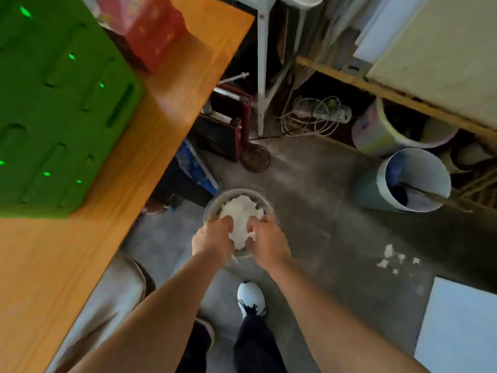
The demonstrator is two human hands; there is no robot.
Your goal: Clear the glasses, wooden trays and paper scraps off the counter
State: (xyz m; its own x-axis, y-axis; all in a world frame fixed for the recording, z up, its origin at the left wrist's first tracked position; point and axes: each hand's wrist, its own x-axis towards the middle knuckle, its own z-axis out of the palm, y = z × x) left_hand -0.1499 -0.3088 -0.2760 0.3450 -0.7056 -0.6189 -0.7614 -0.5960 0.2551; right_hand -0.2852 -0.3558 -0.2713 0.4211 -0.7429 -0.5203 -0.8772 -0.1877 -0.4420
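Both hands are low over a round grey bin (236, 191) that stands on the concrete floor (322, 211), beside the orange wooden tabletop (80, 265). The left hand (212, 236) and the right hand (269, 244) grip a crumpled wad of white paper (239, 212) with curled fingers. The wad lies inside the bin. A few small white paper scraps (398, 259) lie on the floor to the right. A green plastic crate (53, 117) sits on the tabletop.

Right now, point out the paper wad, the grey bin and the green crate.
paper wad (240, 211): head view, its crumpled white top.
grey bin (237, 191): head view, its far rim.
green crate (53, 117): head view, its flat top face.
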